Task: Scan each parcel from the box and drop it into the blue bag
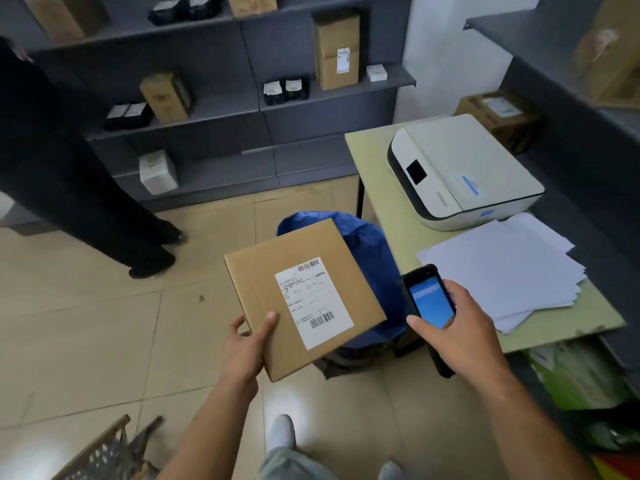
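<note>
The scanning step is in hand, I judge. The left hand (244, 344), at lower centre of the frame, is holding a flat brown cardboard parcel (304, 296) by its near corner. Its fingers (271, 322) are clamped on the parcel, with the thumb lying on top and the rest going underneath. The parcel is hovering label-up at the centre of the frame, partly covering the open mouth of the blue bag (367, 244) that is standing on the floor behind and below it.

The right hand (457, 327), right of centre, is gripping a dark handheld scanner (429, 299) just beside the parcel's right edge. Its fingers (420, 323) are wrapping round the scanner body, and the screen is glowing blue and facing up.

The screen is too small to read, so I cannot tell whether the code is already registering. If it is not, the next move is calling for the scanner's head to be tipped toward a barcode. After that the left hand would need only to loosen, since the bag is waiting almost directly beneath.

The parcel is looking thin, square and clean, with taped seams. A white shipping label (313, 301) is sitting slantwise on its top face, with one barcode at the label's upper edge and a second near its lower end. It is looking light enough for a one-handed hold.
</note>
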`<control>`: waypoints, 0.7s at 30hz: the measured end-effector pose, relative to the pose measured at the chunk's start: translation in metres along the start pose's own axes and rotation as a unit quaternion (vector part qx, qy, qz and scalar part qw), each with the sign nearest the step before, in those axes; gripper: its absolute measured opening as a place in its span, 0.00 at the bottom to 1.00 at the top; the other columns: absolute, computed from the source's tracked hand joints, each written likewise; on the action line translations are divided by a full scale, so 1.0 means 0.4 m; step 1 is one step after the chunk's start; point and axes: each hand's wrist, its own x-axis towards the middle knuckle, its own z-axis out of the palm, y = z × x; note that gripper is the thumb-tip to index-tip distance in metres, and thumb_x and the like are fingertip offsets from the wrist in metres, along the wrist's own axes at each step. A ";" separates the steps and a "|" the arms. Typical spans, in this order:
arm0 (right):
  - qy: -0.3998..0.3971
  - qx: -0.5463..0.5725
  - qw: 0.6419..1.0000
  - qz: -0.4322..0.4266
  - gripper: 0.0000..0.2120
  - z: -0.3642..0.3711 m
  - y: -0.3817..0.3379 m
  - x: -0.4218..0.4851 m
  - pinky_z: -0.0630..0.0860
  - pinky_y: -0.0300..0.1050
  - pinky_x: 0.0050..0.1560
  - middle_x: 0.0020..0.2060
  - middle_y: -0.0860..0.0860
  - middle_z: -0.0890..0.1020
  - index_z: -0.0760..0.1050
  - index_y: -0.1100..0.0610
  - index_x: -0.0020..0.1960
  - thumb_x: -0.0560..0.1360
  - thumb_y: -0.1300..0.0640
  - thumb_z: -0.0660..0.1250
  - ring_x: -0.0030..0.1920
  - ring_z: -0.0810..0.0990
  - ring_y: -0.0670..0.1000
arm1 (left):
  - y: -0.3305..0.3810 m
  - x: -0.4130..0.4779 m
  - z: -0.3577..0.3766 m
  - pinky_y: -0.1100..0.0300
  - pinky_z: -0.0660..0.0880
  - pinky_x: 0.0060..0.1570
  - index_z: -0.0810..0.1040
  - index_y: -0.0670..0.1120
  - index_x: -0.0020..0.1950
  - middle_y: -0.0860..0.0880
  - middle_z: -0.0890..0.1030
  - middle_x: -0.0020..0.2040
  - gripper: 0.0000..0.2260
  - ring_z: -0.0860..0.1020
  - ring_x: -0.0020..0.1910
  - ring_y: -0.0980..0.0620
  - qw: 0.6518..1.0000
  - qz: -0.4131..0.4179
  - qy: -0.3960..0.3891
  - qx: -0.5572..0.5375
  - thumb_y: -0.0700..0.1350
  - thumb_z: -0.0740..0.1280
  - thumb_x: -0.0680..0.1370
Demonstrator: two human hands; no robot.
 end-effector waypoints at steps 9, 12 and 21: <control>0.053 -0.004 0.998 0.016 0.27 0.221 -0.252 0.075 0.70 0.36 0.39 0.47 0.38 0.77 0.63 0.33 0.54 0.64 0.41 0.77 0.46 0.76 0.39 | 0.145 0.311 -0.184 0.50 0.79 0.51 0.68 0.51 0.73 0.47 0.83 0.57 0.35 0.83 0.54 0.50 0.998 0.007 -0.050 0.032 0.56 0.80 0.71; 0.058 -0.016 0.998 0.021 0.28 0.291 -0.321 0.088 0.69 0.35 0.39 0.48 0.38 0.76 0.64 0.35 0.56 0.63 0.38 0.75 0.47 0.76 0.39 | 0.164 0.397 -0.241 0.49 0.79 0.52 0.68 0.49 0.73 0.46 0.83 0.58 0.35 0.83 0.54 0.49 0.997 -0.005 -0.057 0.042 0.56 0.80 0.72; 0.103 -0.012 0.992 0.071 0.30 0.349 -0.329 0.096 0.71 0.38 0.40 0.48 0.32 0.73 0.58 0.25 0.54 0.61 0.35 0.74 0.48 0.74 0.37 | 0.184 0.515 -0.181 0.55 0.78 0.43 0.69 0.51 0.71 0.48 0.84 0.57 0.33 0.84 0.52 0.52 0.990 -0.024 -0.112 0.078 0.58 0.79 0.71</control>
